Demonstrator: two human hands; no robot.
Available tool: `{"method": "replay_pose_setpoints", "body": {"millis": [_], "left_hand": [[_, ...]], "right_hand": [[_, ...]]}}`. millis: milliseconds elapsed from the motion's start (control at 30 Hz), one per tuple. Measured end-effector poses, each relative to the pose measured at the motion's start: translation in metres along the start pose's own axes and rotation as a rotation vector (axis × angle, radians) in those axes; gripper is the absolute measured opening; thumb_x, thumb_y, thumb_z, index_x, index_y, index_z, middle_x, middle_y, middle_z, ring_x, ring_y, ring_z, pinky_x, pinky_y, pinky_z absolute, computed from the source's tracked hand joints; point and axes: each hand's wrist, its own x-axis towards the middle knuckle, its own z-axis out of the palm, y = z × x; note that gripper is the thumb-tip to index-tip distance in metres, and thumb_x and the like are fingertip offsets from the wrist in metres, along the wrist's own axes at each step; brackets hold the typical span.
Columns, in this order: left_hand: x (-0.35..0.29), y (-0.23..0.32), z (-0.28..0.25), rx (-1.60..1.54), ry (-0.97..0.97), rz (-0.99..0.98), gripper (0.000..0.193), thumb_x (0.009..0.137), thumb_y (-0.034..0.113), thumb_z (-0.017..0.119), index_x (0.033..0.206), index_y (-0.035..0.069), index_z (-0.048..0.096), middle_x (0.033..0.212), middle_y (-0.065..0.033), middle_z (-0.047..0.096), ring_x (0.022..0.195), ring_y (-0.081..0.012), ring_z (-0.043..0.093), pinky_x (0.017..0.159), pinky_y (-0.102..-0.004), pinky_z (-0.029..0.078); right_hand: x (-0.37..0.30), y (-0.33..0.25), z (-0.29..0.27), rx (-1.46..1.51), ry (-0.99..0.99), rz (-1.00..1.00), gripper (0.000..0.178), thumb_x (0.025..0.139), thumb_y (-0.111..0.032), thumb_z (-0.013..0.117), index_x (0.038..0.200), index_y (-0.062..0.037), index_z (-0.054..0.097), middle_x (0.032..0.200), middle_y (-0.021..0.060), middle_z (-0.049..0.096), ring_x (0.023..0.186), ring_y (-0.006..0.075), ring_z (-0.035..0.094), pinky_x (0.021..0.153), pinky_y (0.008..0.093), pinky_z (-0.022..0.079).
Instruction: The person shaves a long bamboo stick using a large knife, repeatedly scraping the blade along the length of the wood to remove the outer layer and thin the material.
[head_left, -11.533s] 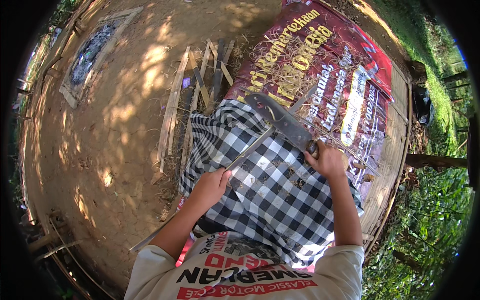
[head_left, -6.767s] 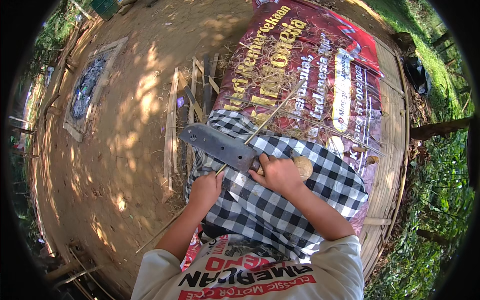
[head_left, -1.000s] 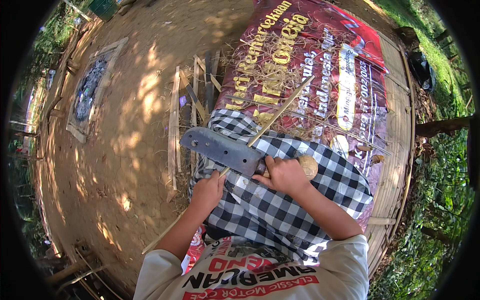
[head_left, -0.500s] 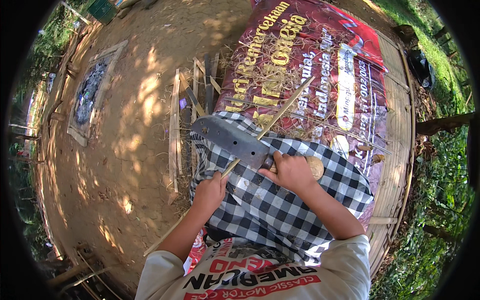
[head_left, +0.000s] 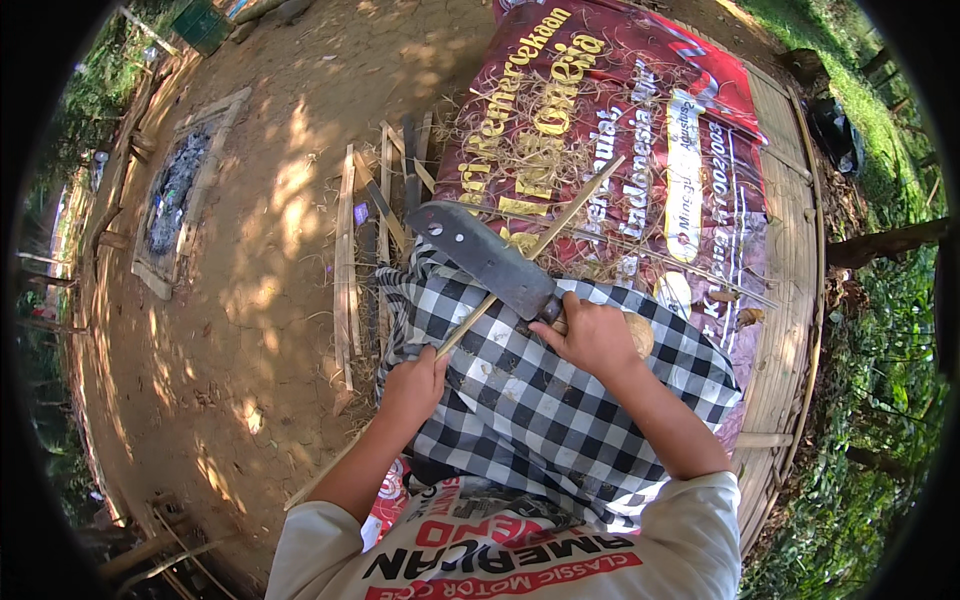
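My right hand (head_left: pixel 597 335) is closed round the wooden handle of a broad machete (head_left: pixel 490 262) with holes in its dark blade. The blade points to the far left and lies across a thin bamboo strip (head_left: pixel 575 205). My left hand (head_left: pixel 414 385) grips that strip below the blade. From there the strip slants up to the right past the blade, and its lower end runs back under my left forearm. A black-and-white checked cloth (head_left: pixel 500 410) covers my lap beneath both hands.
Ahead, a dark red printed banner (head_left: pixel 620 100) strewn with curly shavings (head_left: pixel 520 150) covers part of a bamboo-slat bench (head_left: pixel 785 330). Split wood strips (head_left: pixel 345 260) and a dark rod (head_left: pixel 411 165) lie to the left. Farther left, a framed patch of ash (head_left: pixel 180 185) is set in the dirt ground.
The machete has shifted away from me and to the right along the strip, its tip swinging farther forward. My left hand keeps hold of the strip, almost in place.
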Motion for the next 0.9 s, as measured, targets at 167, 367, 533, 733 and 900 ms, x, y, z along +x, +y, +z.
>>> {"method": "replay_pose_setpoints", "body": {"millis": [167,367,533,733,900], "left_hand": [[-0.006,-0.009,0.005,-0.003,-0.001,-0.003,0.029,0.099,0.030,0.049,0.088,0.003,0.054,0.055,-0.0194,0.058,0.053,-0.0412,0.061,0.050,-0.0510,0.048],[0.004,0.004,-0.006,0.056,-0.031,0.011,0.030,0.099,0.030,0.049,0.086,0.003,0.054,0.056,-0.0199,0.059,0.053,-0.0405,0.062,0.050,-0.0507,0.049],[-0.002,-0.004,0.000,0.052,-0.010,0.003,0.031,0.099,0.031,0.049,0.087,0.002,0.055,0.057,-0.0202,0.060,0.054,-0.0408,0.062,0.050,-0.0506,0.049],[-0.008,-0.015,0.005,0.034,-0.002,-0.007,0.031,0.099,0.031,0.048,0.090,0.003,0.056,0.056,-0.0205,0.059,0.055,-0.0418,0.062,0.051,-0.0516,0.049],[0.004,0.004,-0.007,0.039,-0.029,-0.006,0.031,0.100,0.031,0.047,0.089,0.003,0.055,0.057,-0.0212,0.059,0.055,-0.0425,0.061,0.051,-0.0517,0.048]], "right_hand": [[-0.007,-0.017,0.006,-0.118,-0.019,-0.196,0.059,0.085,-0.060,0.061,0.085,-0.0017,0.057,0.063,0.0146,0.063,0.053,0.0319,0.064,0.052,0.0402,0.053],[0.012,0.043,-0.018,-0.196,0.088,0.067,0.056,0.085,-0.058,0.062,0.087,-0.0020,0.058,0.060,0.0149,0.063,0.055,0.0338,0.065,0.052,0.0422,0.053],[-0.005,0.009,-0.001,-0.129,0.043,0.036,0.059,0.086,-0.058,0.060,0.087,0.0005,0.058,0.063,0.0162,0.064,0.057,0.0321,0.067,0.050,0.0400,0.053],[-0.015,-0.009,0.005,-0.148,-0.058,-0.184,0.059,0.086,-0.061,0.059,0.085,-0.0022,0.056,0.068,0.0168,0.065,0.055,0.0322,0.066,0.050,0.0406,0.052],[-0.002,0.060,-0.011,-0.199,0.101,0.095,0.061,0.087,-0.061,0.058,0.088,-0.0002,0.056,0.064,0.0159,0.064,0.054,0.0321,0.065,0.049,0.0399,0.052]]}}
